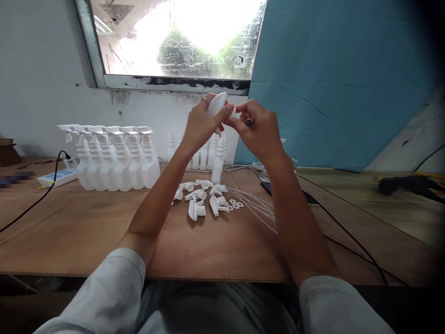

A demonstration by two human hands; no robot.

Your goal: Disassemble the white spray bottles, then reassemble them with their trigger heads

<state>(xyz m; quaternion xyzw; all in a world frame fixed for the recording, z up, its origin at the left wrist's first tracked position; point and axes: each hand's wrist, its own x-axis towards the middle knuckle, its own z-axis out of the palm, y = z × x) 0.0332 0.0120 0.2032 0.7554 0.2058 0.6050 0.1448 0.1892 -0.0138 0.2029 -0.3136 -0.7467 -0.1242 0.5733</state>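
From my end, the left hand [200, 123] grips a white spray head [216, 105] in its fingers while the right hand [260, 130] pinches its end, above loose heads [192, 211]; topped bottles [121, 171] look done, bare-necked bottles [217, 164] remain.

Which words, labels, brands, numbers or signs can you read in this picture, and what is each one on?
None can be read for certain.
White power strip with a blue face: any print is too small and blurred.
White plug block beside it: grey marks, too small to make out.
Dark blue item at the left edge: blurred out.
Spray bottles at the left: no lettering visible.
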